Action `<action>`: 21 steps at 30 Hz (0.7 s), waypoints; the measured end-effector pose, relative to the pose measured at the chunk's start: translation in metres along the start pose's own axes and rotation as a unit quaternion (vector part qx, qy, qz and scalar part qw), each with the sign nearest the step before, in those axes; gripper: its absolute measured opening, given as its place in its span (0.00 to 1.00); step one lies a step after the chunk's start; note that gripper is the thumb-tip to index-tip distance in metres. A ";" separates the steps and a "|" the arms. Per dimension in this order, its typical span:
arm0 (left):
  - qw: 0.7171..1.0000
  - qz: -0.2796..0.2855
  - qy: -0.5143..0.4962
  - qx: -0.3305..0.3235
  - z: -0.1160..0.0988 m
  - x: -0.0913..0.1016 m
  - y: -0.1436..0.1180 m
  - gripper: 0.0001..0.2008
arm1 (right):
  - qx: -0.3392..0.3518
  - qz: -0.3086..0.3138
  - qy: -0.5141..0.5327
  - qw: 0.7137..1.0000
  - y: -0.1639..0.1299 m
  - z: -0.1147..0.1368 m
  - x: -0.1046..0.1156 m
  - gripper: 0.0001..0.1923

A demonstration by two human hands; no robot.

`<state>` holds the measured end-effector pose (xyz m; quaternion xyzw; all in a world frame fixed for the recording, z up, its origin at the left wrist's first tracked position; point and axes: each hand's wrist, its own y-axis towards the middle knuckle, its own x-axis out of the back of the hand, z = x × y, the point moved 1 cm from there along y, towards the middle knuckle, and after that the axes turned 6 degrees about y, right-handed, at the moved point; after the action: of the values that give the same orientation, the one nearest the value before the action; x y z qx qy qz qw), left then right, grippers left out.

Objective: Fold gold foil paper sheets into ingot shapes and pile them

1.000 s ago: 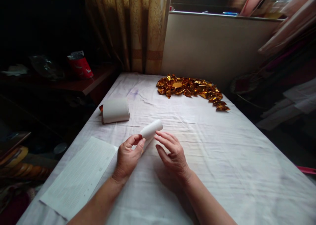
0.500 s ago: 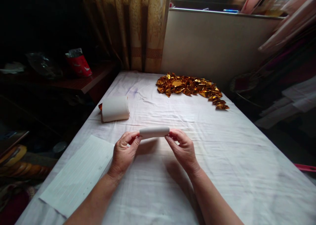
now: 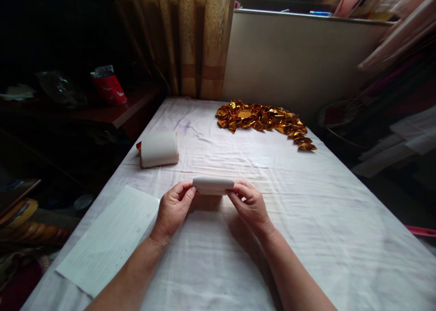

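A small white sheet of paper [image 3: 213,185], curled over lengthwise, is held above the table by its two ends. My left hand [image 3: 175,206] pinches the left end between thumb and fingers. At the opposite end, the thumb and fingers of my right hand [image 3: 250,204] close on the paper. Its underside is hidden. A bent stack of white sheets [image 3: 159,149] with an orange foil corner lies beyond my left hand. Near my left forearm is a lined paper sheet [image 3: 109,240]. Shiny gold folded foil pieces [image 3: 262,117] are heaped at the table's far edge.
A wrinkled white cloth covers the table [image 3: 316,229]. On the dark side table [image 3: 117,115] at left stand a red container [image 3: 109,89] and a clear plastic bag [image 3: 59,88]. A patterned curtain [image 3: 190,38] hangs behind, and clothes [image 3: 408,133] hang at right.
The paper has turned slightly between my fingers, and more of its near side now hangs down. Both hands stay in nearly the same place.
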<state>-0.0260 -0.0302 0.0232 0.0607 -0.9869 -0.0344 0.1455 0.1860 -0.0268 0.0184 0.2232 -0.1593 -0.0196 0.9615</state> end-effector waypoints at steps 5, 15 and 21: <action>0.996 0.009 0.069 -0.052 -0.002 0.000 -0.001 0.16 | 0.069 -0.021 -0.023 0.997 0.003 0.008 0.002 0.07; 0.953 0.006 0.256 -0.164 0.012 -0.002 0.007 0.11 | 0.048 0.071 -0.122 0.989 -0.001 -0.018 0.009 0.09; 0.917 0.020 0.355 -0.179 0.012 -0.002 0.004 0.08 | 0.030 0.127 -0.198 0.971 -0.005 -0.028 0.010 0.07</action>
<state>-0.0283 -0.0256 0.0118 0.0217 -0.8488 -0.1835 0.4954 0.2042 -0.0204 -0.0043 0.2213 -0.3743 0.0633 0.8983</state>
